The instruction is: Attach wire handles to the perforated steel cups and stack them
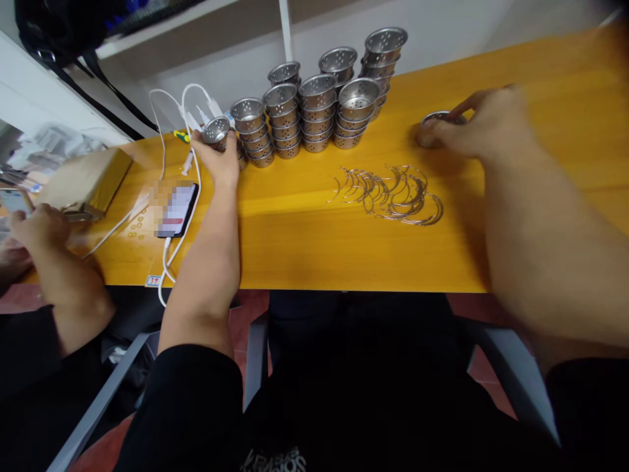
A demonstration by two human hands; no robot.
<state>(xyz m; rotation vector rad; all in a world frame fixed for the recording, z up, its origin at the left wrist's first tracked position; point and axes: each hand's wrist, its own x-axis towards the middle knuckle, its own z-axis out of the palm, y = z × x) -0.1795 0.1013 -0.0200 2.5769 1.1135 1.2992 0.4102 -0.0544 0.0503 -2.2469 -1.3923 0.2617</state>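
At the left end of the rows, my left hand (222, 164) is closed around a perforated metal cup (216, 132). A lower cup shows partly behind that hand, so I cannot tell whether the two touch. To its right stand several stacks of the same metal cups (317, 108), open side up. Over on the right, my right hand (491, 124) grips another metal cup (435, 117) by its rim, low at the table top; the fingers hide much of it. Thin curved wire pieces (393, 193) lie in a loose pile between my hands.
Left of my left arm lies a phone (177, 210) with a white cable (170, 259). Small yellowish rings (136, 226) are beside it. A cardboard box (91, 180) and another person's hand (42, 229) are farther left. A shelf (162, 29) with a black bag (59, 29) hangs behind.
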